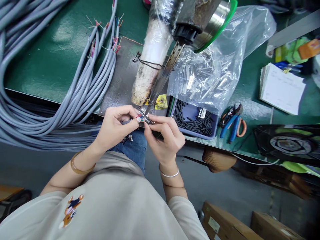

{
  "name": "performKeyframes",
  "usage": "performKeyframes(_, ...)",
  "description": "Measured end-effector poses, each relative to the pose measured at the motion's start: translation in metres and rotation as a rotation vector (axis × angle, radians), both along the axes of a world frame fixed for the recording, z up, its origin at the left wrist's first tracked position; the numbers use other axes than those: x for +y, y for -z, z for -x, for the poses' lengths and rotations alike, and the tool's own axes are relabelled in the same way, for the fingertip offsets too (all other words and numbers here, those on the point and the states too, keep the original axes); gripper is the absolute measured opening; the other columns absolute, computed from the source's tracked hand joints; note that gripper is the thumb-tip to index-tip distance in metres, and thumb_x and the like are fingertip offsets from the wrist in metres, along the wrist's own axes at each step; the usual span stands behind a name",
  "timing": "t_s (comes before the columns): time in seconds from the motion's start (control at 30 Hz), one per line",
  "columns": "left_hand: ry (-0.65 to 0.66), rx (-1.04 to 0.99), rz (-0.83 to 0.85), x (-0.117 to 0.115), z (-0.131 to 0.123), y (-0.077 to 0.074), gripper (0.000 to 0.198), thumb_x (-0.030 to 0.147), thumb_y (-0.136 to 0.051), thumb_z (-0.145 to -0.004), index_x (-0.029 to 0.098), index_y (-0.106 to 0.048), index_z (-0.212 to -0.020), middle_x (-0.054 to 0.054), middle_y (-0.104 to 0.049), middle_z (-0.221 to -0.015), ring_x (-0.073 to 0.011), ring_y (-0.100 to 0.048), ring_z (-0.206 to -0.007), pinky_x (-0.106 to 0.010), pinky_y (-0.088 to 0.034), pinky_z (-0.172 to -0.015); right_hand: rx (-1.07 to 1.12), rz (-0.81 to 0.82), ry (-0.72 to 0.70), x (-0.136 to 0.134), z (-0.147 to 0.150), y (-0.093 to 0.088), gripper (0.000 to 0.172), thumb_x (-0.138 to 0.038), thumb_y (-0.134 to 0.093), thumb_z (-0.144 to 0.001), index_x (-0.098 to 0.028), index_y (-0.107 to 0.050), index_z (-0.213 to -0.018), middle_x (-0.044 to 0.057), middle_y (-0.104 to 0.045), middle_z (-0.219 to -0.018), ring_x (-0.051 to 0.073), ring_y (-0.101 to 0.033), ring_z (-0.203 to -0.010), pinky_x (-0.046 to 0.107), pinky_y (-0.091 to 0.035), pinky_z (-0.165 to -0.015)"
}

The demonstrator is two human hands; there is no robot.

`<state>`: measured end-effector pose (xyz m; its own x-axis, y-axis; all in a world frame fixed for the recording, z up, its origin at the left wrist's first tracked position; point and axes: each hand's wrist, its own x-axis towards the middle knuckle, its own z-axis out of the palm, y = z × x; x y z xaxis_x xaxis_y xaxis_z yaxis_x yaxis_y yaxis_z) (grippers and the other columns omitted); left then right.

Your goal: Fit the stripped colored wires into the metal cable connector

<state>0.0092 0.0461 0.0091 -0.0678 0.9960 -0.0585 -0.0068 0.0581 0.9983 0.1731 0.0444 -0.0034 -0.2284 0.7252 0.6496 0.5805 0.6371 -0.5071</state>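
Pin connector [144, 115] at the soldering iron's [166, 71] tip
Left hand [117, 126] pinches thin wires [141, 116], right hand [166, 136] the connector's end; it's probably light and stiff, best held by its edges.

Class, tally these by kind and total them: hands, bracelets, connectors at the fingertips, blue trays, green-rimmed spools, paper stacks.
Hands: 2 (left hand, right hand)
Bracelets: 2 (tan bangle, silver bangle)
Connector: 1
Blue tray: 1
Green-rimmed spool: 1
Paper stack: 1
Total: 8

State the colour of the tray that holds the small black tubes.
The tray is bluish purple, seen best in the head view, the only one.
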Motion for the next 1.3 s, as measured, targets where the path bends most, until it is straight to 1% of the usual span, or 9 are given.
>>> performKeyframes(0.17, 0.031, 0.020, 0.020, -0.004, -0.002, 0.003, 0.012, 0.018, -0.069, -0.073, 0.016, -0.064, -0.062, -0.004, -0.072, -0.073, -0.0108, -0.058, -0.061, -0.020, -0.044, -0.053, 0.023, 0.031, -0.020, -0.004, -0.010, -0.002, 0.018, -0.011, -0.070, -0.091, -0.026, -0.067, -0.099, 0.002, -0.079, -0.097, 0.016, -0.076, -0.086, 0.029, -0.061, -0.075)
performKeyframes(0.27, 0.074, 0.043, 0.022, -0.009, -0.002, 0.003, 0.011, 0.015, -0.067, -0.073, 0.016, -0.063, -0.062, -0.003, -0.070, -0.071, -0.0106, -0.057, -0.061, -0.020, -0.042, -0.053, -0.021, 0.032, 0.026, -0.008, -0.021, -0.008, 0.019, -0.014, -0.070, -0.092, -0.028, -0.070, -0.104, -0.001, -0.075, -0.088, 0.015, -0.072, -0.076, 0.027, -0.057, -0.069)
performKeyframes(0.37, 0.129, 0.059, 0.017, -0.014, -0.003, 0.002, 0.010, 0.013, -0.065, -0.072, 0.016, -0.062, -0.063, -0.002, -0.066, -0.069, -0.0100, -0.054, -0.061, -0.020, -0.041, -0.054, -0.165, 0.065, -0.033, -0.010, -0.030, -0.013, 0.015, -0.017, -0.071, -0.093, -0.028, -0.071, -0.103, -0.001, -0.070, -0.085, 0.011, -0.065, -0.067, 0.024, -0.052, -0.061)
performKeyframes(0.5, 0.172, 0.064, 0.007, -0.018, -0.004, 0.000, 0.010, 0.011, -0.062, -0.071, 0.016, -0.060, -0.062, -0.001, -0.063, -0.067, -0.0099, -0.053, -0.061, -0.021, -0.039, -0.053, -0.294, 0.029, -0.150, -0.009, -0.033, -0.015, 0.015, -0.013, -0.069, -0.094, -0.025, -0.070, -0.102, -0.001, -0.069, -0.084, 0.008, -0.060, -0.065, 0.021, -0.048, -0.059)
performKeyframes(0.63, 0.190, 0.086, -0.016, -0.020, -0.003, 0.000, 0.010, 0.012, -0.061, -0.070, 0.016, -0.059, -0.061, -0.001, -0.063, -0.066, -0.0107, -0.053, -0.061, -0.022, -0.040, -0.055, -0.365, -0.025, -0.168, -0.009, -0.032, -0.014, 0.015, -0.011, -0.066, -0.095, -0.025, -0.070, -0.100, -0.001, -0.069, -0.082, 0.008, -0.058, -0.066, 0.021, -0.045, -0.059)
performKeyframes(0.8, 0.221, 0.043, 0.010, -0.023, 0.001, 0.001, 0.008, 0.014, -0.061, -0.069, 0.016, -0.059, -0.061, 0.000, -0.061, -0.064, -0.0086, -0.047, -0.055, -0.021, -0.036, -0.051, -0.369, -0.133, -0.198, -0.012, -0.036, -0.014, 0.016, -0.014, -0.067, -0.095, -0.026, -0.070, -0.104, -0.001, -0.072, -0.083, 0.008, -0.060, -0.067, 0.023, -0.044, -0.060)
performKeyframes(0.9, 0.228, 0.011, 0.035, -0.025, 0.002, 0.001, 0.007, 0.014, -0.062, -0.069, 0.016, -0.059, -0.062, 0.000, -0.060, -0.063, -0.0083, -0.045, -0.054, -0.021, -0.035, -0.050, -0.364, -0.141, -0.213, -0.013, -0.037, -0.014, 0.018, -0.012, -0.069, -0.093, -0.025, -0.071, -0.105, -0.001, -0.072, -0.082, 0.009, -0.061, -0.067, 0.024, -0.043, -0.059)
performKeyframes(1.13, 0.274, -0.039, 0.128, -0.029, 0.003, 0.002, 0.006, 0.016, -0.062, -0.069, 0.015, -0.060, -0.064, 0.000, -0.059, -0.065, -0.0075, -0.044, -0.055, -0.021, -0.033, -0.052, -0.368, -0.139, -0.242, -0.016, -0.036, -0.014, 0.015, -0.010, -0.069, -0.092, -0.019, -0.070, -0.105, 0.001, -0.072, -0.082, 0.010, -0.058, -0.068, 0.026, -0.042, -0.060)
performKeyframes(1.3, 0.281, -0.101, 0.164, -0.031, 0.005, 0.004, 0.006, 0.017, -0.064, -0.068, 0.015, -0.061, -0.064, 0.000, -0.058, -0.065, -0.0067, -0.042, -0.054, -0.021, -0.031, -0.050, -0.397, -0.134, -0.231, -0.019, -0.035, -0.015, 0.014, -0.011, -0.068, -0.094, -0.021, -0.069, -0.104, 0.001, -0.072, -0.082, 0.010, -0.059, -0.067, 0.025, -0.041, -0.061)
